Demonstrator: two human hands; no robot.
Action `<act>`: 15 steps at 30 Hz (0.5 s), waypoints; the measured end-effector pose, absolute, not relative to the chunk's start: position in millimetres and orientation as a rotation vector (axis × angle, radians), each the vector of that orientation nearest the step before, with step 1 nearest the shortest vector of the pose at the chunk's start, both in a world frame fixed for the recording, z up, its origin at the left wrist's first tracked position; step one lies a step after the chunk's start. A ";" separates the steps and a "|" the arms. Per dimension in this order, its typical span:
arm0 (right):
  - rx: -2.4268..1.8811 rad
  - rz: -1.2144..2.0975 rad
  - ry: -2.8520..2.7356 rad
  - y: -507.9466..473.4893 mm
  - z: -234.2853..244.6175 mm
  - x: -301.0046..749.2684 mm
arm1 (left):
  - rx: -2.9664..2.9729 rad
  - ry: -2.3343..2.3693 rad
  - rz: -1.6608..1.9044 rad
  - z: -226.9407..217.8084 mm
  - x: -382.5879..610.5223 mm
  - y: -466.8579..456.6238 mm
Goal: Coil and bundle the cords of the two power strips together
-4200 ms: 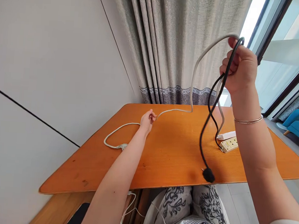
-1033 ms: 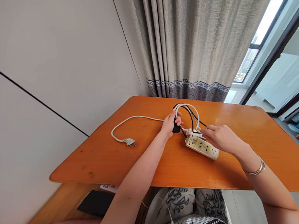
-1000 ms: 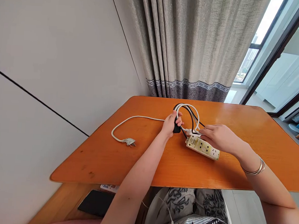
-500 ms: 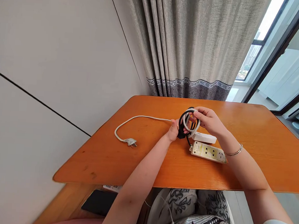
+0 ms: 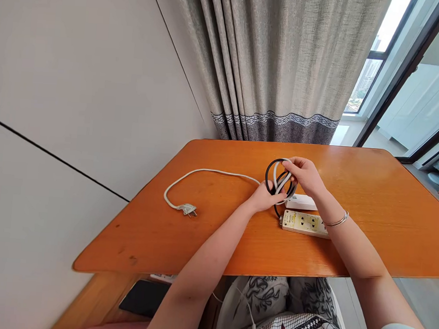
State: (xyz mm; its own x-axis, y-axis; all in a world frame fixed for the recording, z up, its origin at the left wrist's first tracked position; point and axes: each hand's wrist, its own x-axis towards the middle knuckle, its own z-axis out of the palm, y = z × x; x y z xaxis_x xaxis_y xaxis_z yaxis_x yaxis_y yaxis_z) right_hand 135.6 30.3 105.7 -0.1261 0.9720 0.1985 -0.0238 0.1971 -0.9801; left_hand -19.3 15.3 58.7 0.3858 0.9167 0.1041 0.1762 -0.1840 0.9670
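Note:
A small coil of black and white cords (image 5: 278, 179) stands upright over the orange table (image 5: 370, 205), held from both sides. My right hand (image 5: 306, 174) grips the coil's top and right side. My left hand (image 5: 264, 198) pinches its lower left part. The loose end of the white cord (image 5: 211, 172) runs left across the table to a white plug (image 5: 186, 210). Just below the coil lie a yellowish power strip (image 5: 304, 223) and a white power strip (image 5: 301, 202), partly hidden by my right wrist.
A grey curtain (image 5: 282, 63) hangs behind the table, with a white wall at left and a glass door at right. A black phone (image 5: 143, 297) lies on a lower shelf under the table's front edge. Thin white cables hang near my patterned lap.
Earlier my right hand held the cords high in the air. The cords were brought down and wound into a small coil. In the last half second my left hand shifted to the coil's lower left.

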 end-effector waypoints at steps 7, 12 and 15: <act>-0.850 0.211 -1.749 37.0 91.7 147.0 | 1.617 0.857 0.846 61.4 -25.4 18.4; -0.683 0.212 -2.136 36.7 90.1 161.0 | 1.527 0.842 0.920 55.0 -31.1 27.1; -0.676 0.183 -2.260 41.1 85.7 163.7 | 1.518 0.846 0.920 51.7 -34.4 30.7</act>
